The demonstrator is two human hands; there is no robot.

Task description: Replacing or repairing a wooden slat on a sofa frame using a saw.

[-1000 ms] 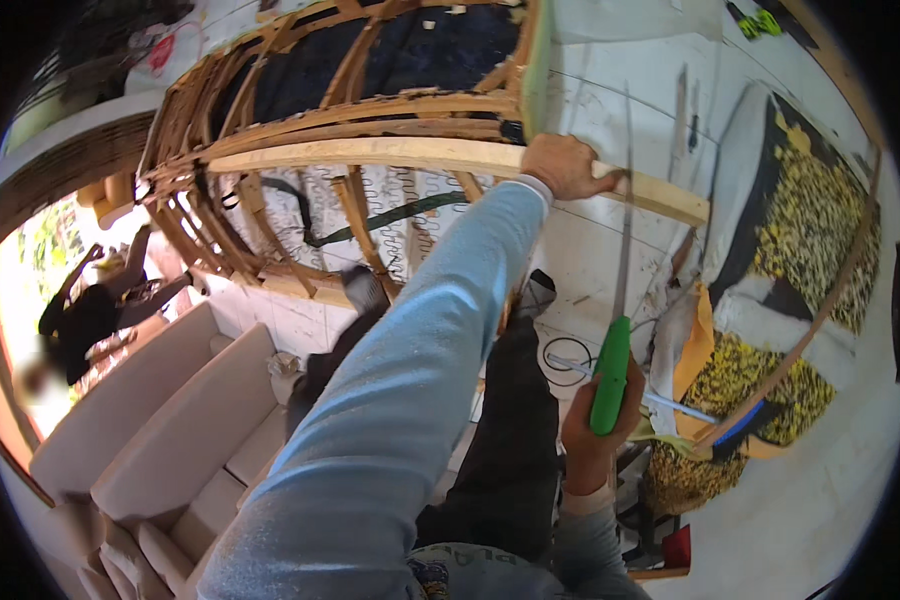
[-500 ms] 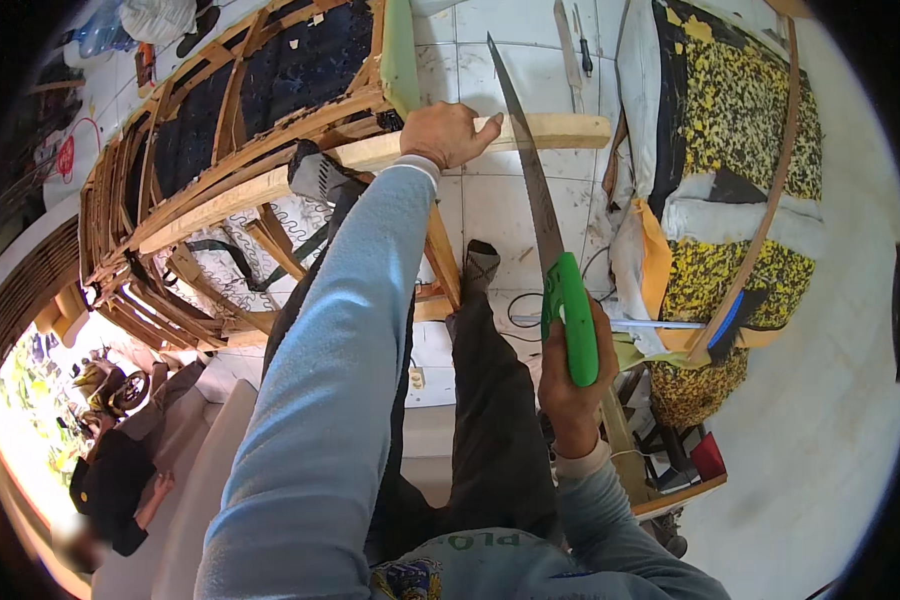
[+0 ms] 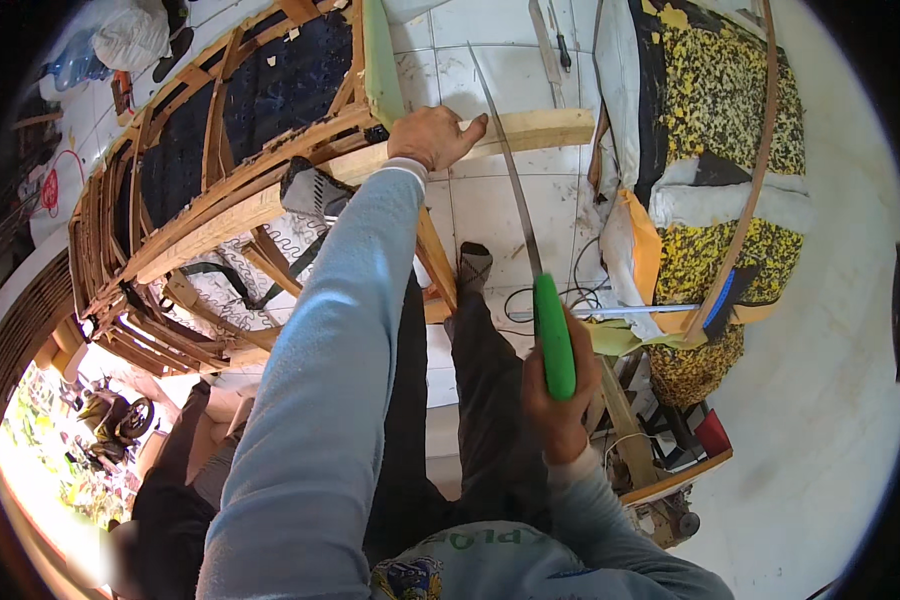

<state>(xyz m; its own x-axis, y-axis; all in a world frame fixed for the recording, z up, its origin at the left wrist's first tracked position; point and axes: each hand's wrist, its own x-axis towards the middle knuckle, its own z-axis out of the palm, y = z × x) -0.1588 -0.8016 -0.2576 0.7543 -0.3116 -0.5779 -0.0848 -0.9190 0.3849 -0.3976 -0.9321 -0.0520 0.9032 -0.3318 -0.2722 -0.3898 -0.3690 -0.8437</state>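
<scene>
My right hand (image 3: 568, 395) is closed round the green handle of a handsaw (image 3: 554, 338). Its long blade points away from me and crosses a pale wooden beam (image 3: 545, 130), seen almost edge-on. On that beam, just left of the blade, my left hand (image 3: 430, 138) grips the wood with its thumb stuck out to the right. The beam lies along a stripped wooden sofa frame (image 3: 260, 150), its right end sticking out past the frame. A socked foot (image 3: 312, 188) presses on the beam left of my left hand. Whether the teeth bite into the wood I cannot tell.
Yellow-and-black foam cushions (image 3: 720, 110) stand at the right. A screwdriver (image 3: 562, 50) lies on the tiles at the back. My other socked foot (image 3: 474, 266) is on the floor near a black cable (image 3: 580, 292). Another person (image 3: 175, 490) is at the lower left.
My right hand has drawn the saw slightly toward me and left, and its blade has turned more edge-on. My left hand stays on the beam. The person at the lower left has shifted.
</scene>
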